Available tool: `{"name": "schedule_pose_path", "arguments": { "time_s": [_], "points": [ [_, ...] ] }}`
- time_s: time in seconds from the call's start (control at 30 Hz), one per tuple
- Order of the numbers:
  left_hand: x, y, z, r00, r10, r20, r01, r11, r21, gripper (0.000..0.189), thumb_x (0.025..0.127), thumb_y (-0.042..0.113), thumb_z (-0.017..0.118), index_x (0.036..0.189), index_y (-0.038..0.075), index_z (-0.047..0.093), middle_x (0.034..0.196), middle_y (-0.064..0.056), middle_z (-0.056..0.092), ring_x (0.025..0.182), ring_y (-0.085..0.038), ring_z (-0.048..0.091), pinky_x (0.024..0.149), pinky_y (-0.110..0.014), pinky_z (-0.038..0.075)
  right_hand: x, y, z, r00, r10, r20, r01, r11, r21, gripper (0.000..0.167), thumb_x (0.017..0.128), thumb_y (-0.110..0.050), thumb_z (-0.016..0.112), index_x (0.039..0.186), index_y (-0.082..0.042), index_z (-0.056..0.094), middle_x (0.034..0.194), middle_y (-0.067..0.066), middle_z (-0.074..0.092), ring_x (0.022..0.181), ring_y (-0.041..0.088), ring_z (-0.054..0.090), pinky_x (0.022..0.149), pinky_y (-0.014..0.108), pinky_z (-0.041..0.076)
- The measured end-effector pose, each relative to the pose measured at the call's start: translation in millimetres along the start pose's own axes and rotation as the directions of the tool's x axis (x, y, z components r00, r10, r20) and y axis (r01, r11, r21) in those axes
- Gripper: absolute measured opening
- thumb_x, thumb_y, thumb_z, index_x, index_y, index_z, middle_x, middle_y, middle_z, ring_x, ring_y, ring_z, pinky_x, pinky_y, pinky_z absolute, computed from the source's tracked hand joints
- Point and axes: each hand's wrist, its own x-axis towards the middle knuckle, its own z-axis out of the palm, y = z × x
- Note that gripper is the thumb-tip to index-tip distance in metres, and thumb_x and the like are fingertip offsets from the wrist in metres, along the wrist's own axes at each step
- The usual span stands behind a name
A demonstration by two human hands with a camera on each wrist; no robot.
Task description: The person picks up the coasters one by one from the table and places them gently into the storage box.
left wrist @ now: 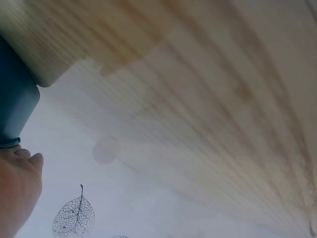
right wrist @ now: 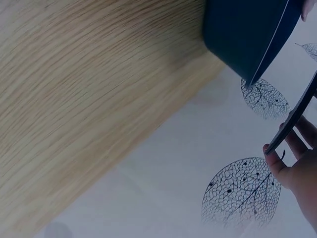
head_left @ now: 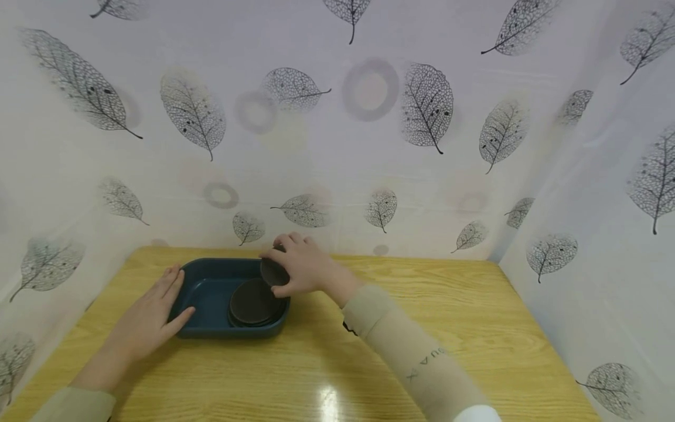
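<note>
A dark blue rectangular tray with raised walls sits on the wooden table. Inside its right half lies a short stack of dark round coasters. My right hand grips another dark round coaster by its edges, tilted above the tray's back right corner. In the right wrist view this coaster shows edge-on as a thin flat disc between thumb and fingers. At the tray's left wall, my left hand rests with its fingers extended along the rim and the thumb reaching over the near side.
The yellow wood-grain table extends to the right and in front of the tray. White cloth with leaf prints rises behind the table and along both sides. A bright light reflection lies near the front edge.
</note>
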Motion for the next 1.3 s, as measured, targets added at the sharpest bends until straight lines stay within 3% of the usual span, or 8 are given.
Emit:
{"name": "schedule_pose_path", "arguments": {
  "time_s": [0.27,0.6,1.03,1.3],
  "points": [
    [-1.0,0.1,-0.2,1.0,-0.006,-0.001,0.006,1.0,-0.004,0.085,0.106,0.039,0.06,0.162,-0.015,0.025,0.171,-0.035,0.024,0.165,-0.043,0.013,0.126,-0.015,-0.018,20.6,-17,5,0.999,-0.026,0.023,0.027,0.999,-0.044,0.077,0.092,-0.065,0.066,0.161,-0.037,0.044,0.156,0.005,0.045,0.144,0.025,0.043,0.112,0.044,0.046],
    [-1.9,-1.0,0.1,1.0,-0.014,0.005,0.014,1.0,-0.012,0.085,0.107,0.039,0.061,0.162,-0.014,0.026,0.171,-0.034,0.024,0.165,-0.044,0.014,0.13,-0.022,-0.015,35.6,-38,20,0.995,-0.041,0.091,0.048,0.996,-0.08,0.079,0.093,-0.068,0.064,0.163,-0.04,0.039,0.161,0.003,0.042,0.146,0.023,0.042,0.115,0.041,0.045],
    [-0.2,1.1,-2.1,1.0,-0.015,0.012,0.015,1.0,-0.015,0.085,0.107,0.04,0.06,0.163,-0.013,0.024,0.172,-0.033,0.022,0.165,-0.043,0.012,0.131,-0.021,-0.015,38.4,-48,39,0.993,-0.046,0.112,0.048,0.999,-0.016,0.076,0.095,-0.065,0.067,0.162,-0.039,0.041,0.163,0.002,0.043,0.149,0.022,0.042,0.121,0.044,0.044],
    [0.2,1.5,-1.4,0.999,-0.03,0.032,0.031,0.999,-0.018,0.086,0.108,0.041,0.059,0.163,-0.014,0.022,0.173,-0.033,0.02,0.166,-0.042,0.008,0.121,-0.011,-0.021,37.1,-52,50,0.991,-0.061,0.123,0.067,0.997,-0.047,0.075,0.096,-0.067,0.065,0.161,-0.039,0.043,0.159,0.002,0.046,0.143,0.02,0.046,0.111,0.036,0.049]
  ]
}}
